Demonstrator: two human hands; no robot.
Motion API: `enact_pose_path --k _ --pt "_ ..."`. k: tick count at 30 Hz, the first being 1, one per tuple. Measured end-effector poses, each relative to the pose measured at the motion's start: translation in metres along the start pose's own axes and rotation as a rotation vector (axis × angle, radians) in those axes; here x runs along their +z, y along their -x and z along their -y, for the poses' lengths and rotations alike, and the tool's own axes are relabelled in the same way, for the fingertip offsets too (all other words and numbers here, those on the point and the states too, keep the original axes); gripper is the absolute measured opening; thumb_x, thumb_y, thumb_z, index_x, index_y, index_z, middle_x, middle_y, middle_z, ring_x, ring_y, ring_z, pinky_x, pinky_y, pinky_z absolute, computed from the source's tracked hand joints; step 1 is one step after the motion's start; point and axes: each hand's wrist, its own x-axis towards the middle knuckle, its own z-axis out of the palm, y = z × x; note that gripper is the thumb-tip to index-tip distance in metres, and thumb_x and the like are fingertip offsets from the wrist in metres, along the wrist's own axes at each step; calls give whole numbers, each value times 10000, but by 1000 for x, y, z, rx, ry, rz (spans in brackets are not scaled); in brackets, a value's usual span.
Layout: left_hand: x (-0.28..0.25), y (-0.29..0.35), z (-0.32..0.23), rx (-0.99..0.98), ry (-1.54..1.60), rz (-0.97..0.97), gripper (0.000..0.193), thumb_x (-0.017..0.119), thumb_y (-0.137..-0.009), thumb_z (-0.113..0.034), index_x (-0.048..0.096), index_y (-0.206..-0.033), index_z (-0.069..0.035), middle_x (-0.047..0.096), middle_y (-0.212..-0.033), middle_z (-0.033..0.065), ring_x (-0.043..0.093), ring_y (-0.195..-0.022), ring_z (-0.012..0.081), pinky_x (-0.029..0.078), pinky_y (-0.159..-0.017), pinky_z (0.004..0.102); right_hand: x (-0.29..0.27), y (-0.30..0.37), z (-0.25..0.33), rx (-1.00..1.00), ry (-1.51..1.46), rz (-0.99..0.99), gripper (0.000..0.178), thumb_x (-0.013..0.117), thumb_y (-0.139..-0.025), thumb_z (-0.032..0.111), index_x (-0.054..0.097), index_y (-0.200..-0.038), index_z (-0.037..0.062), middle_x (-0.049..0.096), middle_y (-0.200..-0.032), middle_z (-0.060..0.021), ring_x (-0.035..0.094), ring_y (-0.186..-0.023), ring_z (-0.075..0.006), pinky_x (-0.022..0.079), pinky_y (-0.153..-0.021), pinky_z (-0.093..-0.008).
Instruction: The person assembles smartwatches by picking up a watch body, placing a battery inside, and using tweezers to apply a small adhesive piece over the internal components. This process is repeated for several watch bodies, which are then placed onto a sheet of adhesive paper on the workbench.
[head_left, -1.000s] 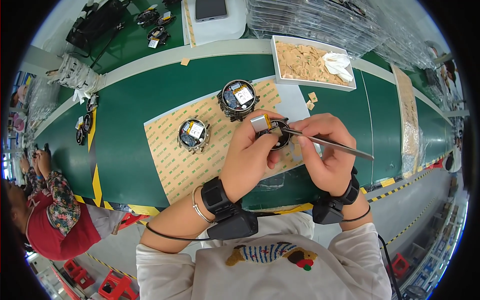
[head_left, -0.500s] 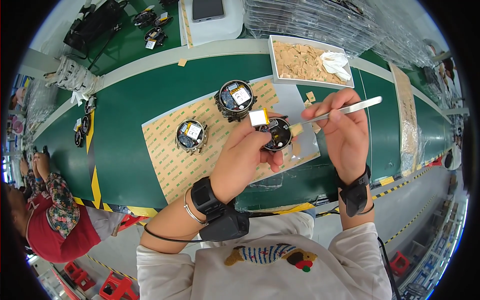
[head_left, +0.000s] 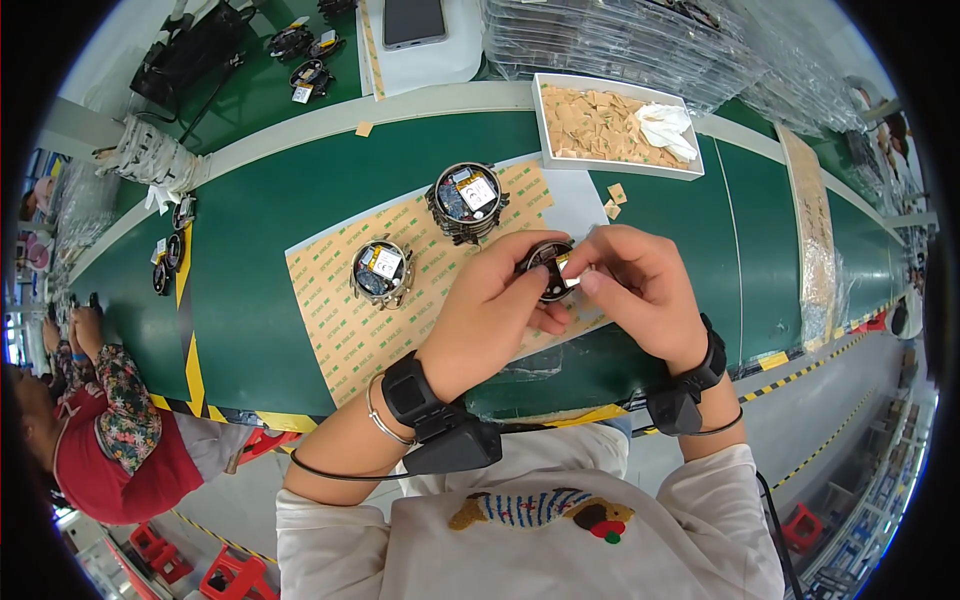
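Two bare hands met over the patterned adhesive sheet (head_left: 325, 322) on the green worktop (head_left: 245, 250). The left hand (head_left: 488, 300) clasped the open round watch case (head_left: 546, 256) between thumb and fingers; the right hand (head_left: 646, 288) pinched the silver-white battery (head_left: 572, 282) at the case's right edge. Uneven pressure could crease the battery or strain its connection; a slack left grip could let the case tip.

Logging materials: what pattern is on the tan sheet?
Sheet: rows of green print; best in head view.
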Motion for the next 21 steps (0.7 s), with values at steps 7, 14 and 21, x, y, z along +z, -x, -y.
enact_pose_path --k 7,14,21 --pt "5 -1 3 44 120 -58 271 387 -932 -43 472 -1176 36 579 -965 112 636 -752 152 550 -667 258 6 -3 -3 142 214 -238 116 656 -787 -4 559 -850 8 562 -709 32 438 -584 -4 343 -506 -167" --pt "6 -2 2 81 67 -113 261 394 -933 -53 479 -1168 24 578 -931 97 616 -717 121 525 -606 235 17 4 -1 38 299 -272 124 677 -771 2 554 -780 -6 556 -667 15 445 -572 -10 344 -493 -171" --pt "7 -1 6 212 -79 -118 250 415 -928 -51 488 -1157 17 571 -938 63 543 -676 94 460 -591 216 28 2 -2 -72 327 -327 176 676 -755 18 516 -685 2 512 -569 -27 454 -504 -53 382 -462 -218"
